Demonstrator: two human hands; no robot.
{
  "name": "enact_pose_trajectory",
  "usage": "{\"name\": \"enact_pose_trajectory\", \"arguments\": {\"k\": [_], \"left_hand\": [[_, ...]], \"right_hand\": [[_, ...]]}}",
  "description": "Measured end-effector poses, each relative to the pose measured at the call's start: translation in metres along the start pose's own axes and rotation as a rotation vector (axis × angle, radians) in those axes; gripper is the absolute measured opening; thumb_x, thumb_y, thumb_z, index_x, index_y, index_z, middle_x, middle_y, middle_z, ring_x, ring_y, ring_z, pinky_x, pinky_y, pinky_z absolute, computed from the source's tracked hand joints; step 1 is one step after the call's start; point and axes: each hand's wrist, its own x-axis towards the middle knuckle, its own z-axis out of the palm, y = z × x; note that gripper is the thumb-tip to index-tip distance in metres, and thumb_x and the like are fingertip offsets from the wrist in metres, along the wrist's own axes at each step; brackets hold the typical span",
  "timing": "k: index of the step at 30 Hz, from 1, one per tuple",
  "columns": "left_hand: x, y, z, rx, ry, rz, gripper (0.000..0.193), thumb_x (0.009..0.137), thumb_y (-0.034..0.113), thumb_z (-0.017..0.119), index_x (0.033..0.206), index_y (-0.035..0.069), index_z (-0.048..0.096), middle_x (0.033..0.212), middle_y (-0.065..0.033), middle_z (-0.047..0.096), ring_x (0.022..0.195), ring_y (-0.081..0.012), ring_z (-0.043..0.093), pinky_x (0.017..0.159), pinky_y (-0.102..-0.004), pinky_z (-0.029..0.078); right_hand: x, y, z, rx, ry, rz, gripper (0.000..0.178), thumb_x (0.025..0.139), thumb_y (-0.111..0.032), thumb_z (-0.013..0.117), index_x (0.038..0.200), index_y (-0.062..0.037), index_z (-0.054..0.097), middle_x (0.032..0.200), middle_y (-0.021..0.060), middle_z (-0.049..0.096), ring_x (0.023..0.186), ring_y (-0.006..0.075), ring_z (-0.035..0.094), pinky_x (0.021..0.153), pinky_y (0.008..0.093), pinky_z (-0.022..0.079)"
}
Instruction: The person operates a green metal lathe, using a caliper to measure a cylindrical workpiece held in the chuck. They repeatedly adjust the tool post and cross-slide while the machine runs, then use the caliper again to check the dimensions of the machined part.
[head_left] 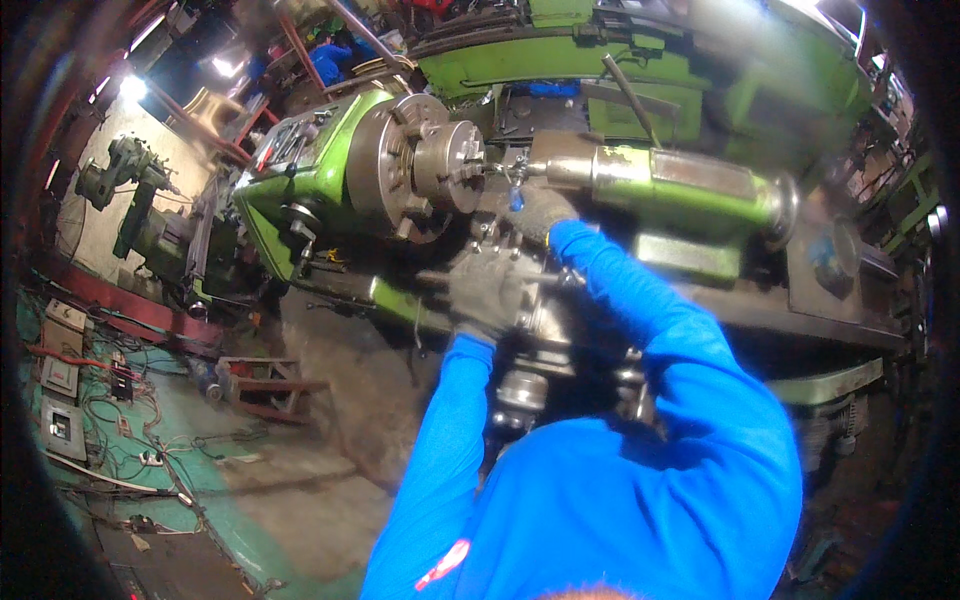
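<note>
Both my hands wear grey gloves and reach over a green metal lathe. My left hand [490,290] lies at the tool post area on the carriage; its dark glove blends with the metal, so its fingers do not show clearly. Farther forward, my right hand [545,213] is beside the gap between the lathe chuck [448,165] and the tailstock [690,185]. A small blue piece [516,198] sits by its fingertips; I cannot tell whether it is held. The tailstock's steel quill [570,170] points at the chuck.
A control lever [630,100] rises behind the tailstock. On the left stand a red steel frame [270,390] and electrical boxes [62,375] with loose cables across the green floor. Another person in blue [328,62] is far back. A second green machine [540,60] stands behind.
</note>
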Motion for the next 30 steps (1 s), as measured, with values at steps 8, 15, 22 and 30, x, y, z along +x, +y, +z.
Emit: {"name": "enact_pose_trajectory", "arguments": {"k": [8,15,22,30], "left_hand": [[-0.0012,-0.0009,-0.0017,-0.002,0.020,-0.006,0.036,0.096,0.038,0.057,0.111,0.009,0.073,0.104,-0.0148,0.072,0.101,-0.0389,0.066,0.091,-0.0533,0.049],[-0.0008,-0.0017,0.0009,-0.021,0.013,-0.001,0.037,0.096,0.038,0.058,0.112,0.009,0.074,0.104,-0.0154,0.072,0.103,-0.0386,0.066,0.092,-0.0533,0.049],[-0.0005,-0.0004,-0.0002,-0.019,0.044,0.012,0.035,0.096,0.036,0.058,0.113,0.010,0.073,0.106,-0.0146,0.072,0.105,-0.0377,0.066,0.093,-0.0531,0.049],[-0.0012,-0.0020,0.0013,-0.018,0.026,0.006,0.035,0.095,0.037,0.059,0.112,0.009,0.073,0.107,-0.0142,0.072,0.105,-0.0371,0.067,0.094,-0.0526,0.049]], "right_hand": [[0.0060,-0.0011,0.0073,0.012,-0.015,-0.007,0.062,0.094,-0.062,0.055,0.126,-0.0111,0.072,0.125,0.0246,0.069,0.119,0.0418,0.065,0.107,0.0488,0.049],[0.0048,-0.0016,0.0072,-0.003,0.007,0.010,0.061,0.093,-0.061,0.058,0.124,-0.0103,0.072,0.125,0.0256,0.069,0.118,0.0421,0.066,0.106,0.0490,0.050],[0.0027,0.0002,0.0103,-0.015,0.040,0.043,0.058,0.092,-0.058,0.062,0.124,-0.0105,0.071,0.129,0.0248,0.067,0.120,0.0425,0.065,0.106,0.0492,0.050],[-0.0001,0.0023,0.0089,-0.018,0.023,0.055,0.058,0.091,-0.057,0.064,0.127,-0.0117,0.069,0.132,0.0232,0.067,0.122,0.0418,0.064,0.108,0.0498,0.049]]}}
